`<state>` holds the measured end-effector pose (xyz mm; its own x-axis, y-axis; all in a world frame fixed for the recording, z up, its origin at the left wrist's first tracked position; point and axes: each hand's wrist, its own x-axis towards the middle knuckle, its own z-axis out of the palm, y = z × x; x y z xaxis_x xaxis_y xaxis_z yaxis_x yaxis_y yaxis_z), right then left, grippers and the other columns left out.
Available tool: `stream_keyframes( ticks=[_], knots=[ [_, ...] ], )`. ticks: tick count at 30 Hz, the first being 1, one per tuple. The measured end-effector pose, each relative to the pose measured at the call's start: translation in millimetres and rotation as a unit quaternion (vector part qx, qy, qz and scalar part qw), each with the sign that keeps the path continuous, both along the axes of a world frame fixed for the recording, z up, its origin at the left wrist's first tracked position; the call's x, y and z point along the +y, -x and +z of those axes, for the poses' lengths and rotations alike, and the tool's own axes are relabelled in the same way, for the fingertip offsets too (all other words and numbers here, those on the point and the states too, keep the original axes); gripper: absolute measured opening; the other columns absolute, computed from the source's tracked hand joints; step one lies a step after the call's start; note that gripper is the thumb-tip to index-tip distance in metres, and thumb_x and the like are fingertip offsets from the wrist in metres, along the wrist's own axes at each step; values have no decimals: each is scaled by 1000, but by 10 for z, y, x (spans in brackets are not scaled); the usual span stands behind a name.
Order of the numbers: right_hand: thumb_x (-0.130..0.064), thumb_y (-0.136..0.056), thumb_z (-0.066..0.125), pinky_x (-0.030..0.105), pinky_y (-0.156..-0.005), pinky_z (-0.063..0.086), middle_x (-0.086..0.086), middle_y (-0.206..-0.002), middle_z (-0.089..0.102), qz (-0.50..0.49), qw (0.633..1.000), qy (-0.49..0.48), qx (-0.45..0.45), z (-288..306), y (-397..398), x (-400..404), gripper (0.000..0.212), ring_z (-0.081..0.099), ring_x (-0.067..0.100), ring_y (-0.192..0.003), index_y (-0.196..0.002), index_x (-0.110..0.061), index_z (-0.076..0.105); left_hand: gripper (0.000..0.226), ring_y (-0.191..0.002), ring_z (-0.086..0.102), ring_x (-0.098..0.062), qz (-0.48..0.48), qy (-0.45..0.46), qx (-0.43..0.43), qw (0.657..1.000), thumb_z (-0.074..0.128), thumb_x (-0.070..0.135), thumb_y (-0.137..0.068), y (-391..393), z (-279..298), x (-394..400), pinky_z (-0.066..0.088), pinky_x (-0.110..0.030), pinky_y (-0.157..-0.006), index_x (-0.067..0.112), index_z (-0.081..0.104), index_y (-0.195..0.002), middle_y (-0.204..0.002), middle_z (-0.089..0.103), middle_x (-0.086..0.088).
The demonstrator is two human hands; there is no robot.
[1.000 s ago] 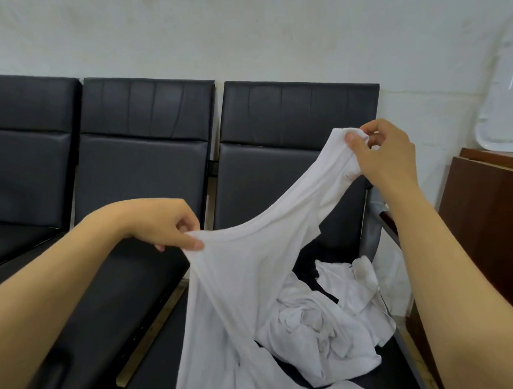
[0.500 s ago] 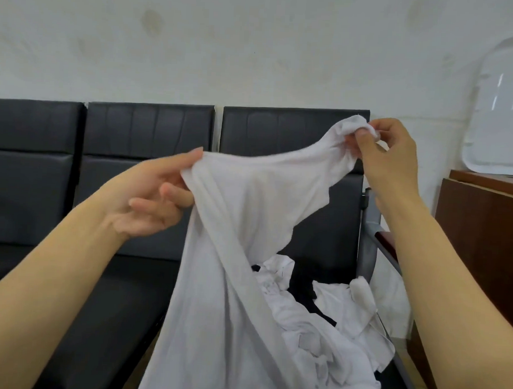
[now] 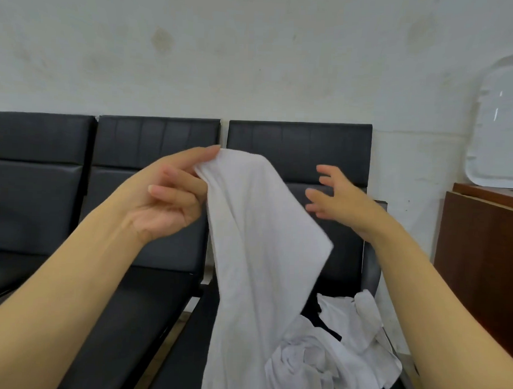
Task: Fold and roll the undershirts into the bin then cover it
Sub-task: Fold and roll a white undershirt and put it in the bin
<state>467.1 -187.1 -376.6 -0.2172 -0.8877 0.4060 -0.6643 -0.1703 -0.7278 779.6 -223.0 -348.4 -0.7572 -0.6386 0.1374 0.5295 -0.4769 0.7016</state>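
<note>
Head view: left hand [image 3: 168, 197] raised, index finger and thumb pinching top edge of white undershirt [image 3: 262, 252], which hangs down over black seat [image 3: 146, 321]. Right hand [image 3: 339, 200] just beside cloth, fingers spread, holding nothing. Pile of undershirts [image 3: 331, 354] crumpled on seat below. Clear lid [image 3: 502, 127] leaning on wall, right.

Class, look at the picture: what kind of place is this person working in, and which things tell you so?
Probably a waiting area: a row of joined black padded seats against a bare white wall, beside a wooden cabinet.
</note>
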Motion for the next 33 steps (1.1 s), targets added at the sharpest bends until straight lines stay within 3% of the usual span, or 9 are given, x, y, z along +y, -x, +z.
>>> stream_keyframes(
  ticks=[2,5,7,12,15,20,22,27,33],
  knots=[
    [-37,-104,58,41,-95,60,5,-155,39,-15,996,-65,55,2,-21,32,58,73,17,-100,-155,-31,32,18,-32,50,-5,24,-21,26,999,80,0,-81,20,-46,0,38,-15,-29,8,66,-73,-51,32,15],
    [-51,-106,46,31,-86,62,0,-126,69,16,986,-150,66,51,-107,144,40,78,14,-88,-138,-28,52,91,-31,48,-5,46,-1,76,996,94,-21,-36,-6,-58,-53,35,-14,-27,7,71,-120,-47,37,7],
    [-60,-105,38,32,-87,60,-1,-111,78,87,968,-230,44,62,-174,214,48,78,18,-92,-139,-30,52,97,-31,48,-5,61,6,78,995,94,-23,-28,-11,-48,-39,35,-14,-27,6,70,-118,-45,38,7],
    [-61,-104,36,38,-96,55,5,-117,77,193,945,-253,-75,-88,-356,93,51,75,24,-108,-142,-31,52,6,-30,46,-5,115,-7,20,993,74,3,-79,13,1,-3,40,-11,-34,7,70,-81,-41,35,10],
    [-53,-104,49,40,-100,56,9,-118,76,181,949,-207,-152,-171,-441,-55,44,71,27,-114,-131,-24,66,12,-29,44,-5,139,-9,19,990,64,9,-87,0,26,13,41,-11,-36,10,69,-76,-40,33,11],
    [-35,-103,63,44,-106,53,4,-125,74,207,936,-108,-262,-148,-563,-171,30,68,28,-120,-129,-22,71,33,-29,44,-4,135,17,18,991,87,-6,-56,-114,37,38,33,-12,-27,9,67,-78,-43,38,8],
    [-30,-103,62,42,-100,56,0,-121,75,193,939,-69,-276,-107,-593,-161,25,69,25,-117,-126,-25,72,22,-30,40,-3,184,51,-41,981,77,6,-74,-148,53,33,28,-10,-26,16,58,-80,-46,37,10],
    [-33,-104,59,32,-86,60,-15,-103,74,6,998,42,54,32,-526,-44,17,70,8,-96,-113,-35,73,16,-33,32,-3,273,219,-194,917,59,19,-100,-328,111,3,17,-8,-29,19,58,-84,-58,48,12],
    [-30,-104,58,30,-89,59,-24,-105,71,-10,990,140,8,211,-496,112,21,66,2,-98,-111,-38,76,12,-37,26,-2,296,311,-278,860,57,22,-103,-457,126,-34,21,-12,-30,13,64,-98,-74,56,6]
  ],
)
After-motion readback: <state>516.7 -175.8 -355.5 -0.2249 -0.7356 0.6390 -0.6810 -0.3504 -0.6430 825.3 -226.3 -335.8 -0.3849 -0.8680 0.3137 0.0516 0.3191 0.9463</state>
